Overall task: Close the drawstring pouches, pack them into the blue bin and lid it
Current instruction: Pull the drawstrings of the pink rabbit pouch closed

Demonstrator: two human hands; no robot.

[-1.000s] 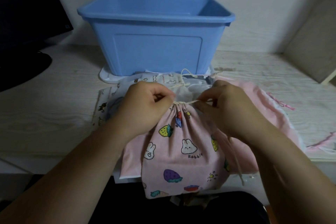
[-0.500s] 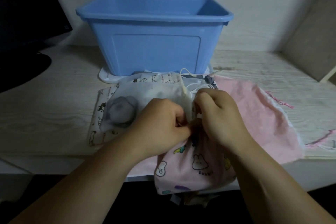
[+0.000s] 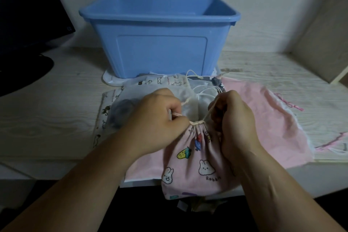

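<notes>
A pink pouch printed with rabbits and strawberries (image 3: 195,164) hangs over the table's front edge, its mouth gathered tight. My left hand (image 3: 160,120) pinches the cream drawstring on the pouch's left side. My right hand (image 3: 231,118) grips the cord on the right side. Both cords run taut from the gathered mouth. Behind my hands lie a white animal-print pouch (image 3: 150,86) and a plain pink pouch (image 3: 263,118). The open blue bin (image 3: 160,49) stands at the back, on a white lid (image 3: 109,81) whose edge shows beneath it.
A dark monitor (image 3: 28,15) and its round base occupy the far left. A beige panel (image 3: 323,43) leans at the right. Pink cords (image 3: 293,107) trail off the pink pouch toward the right edge of the pale wooden table (image 3: 56,115).
My hands met over the pouch's mouth half a second ago and have now pulled apart with the cords. The pouch shifted toward me and its mouth stays gathered.
</notes>
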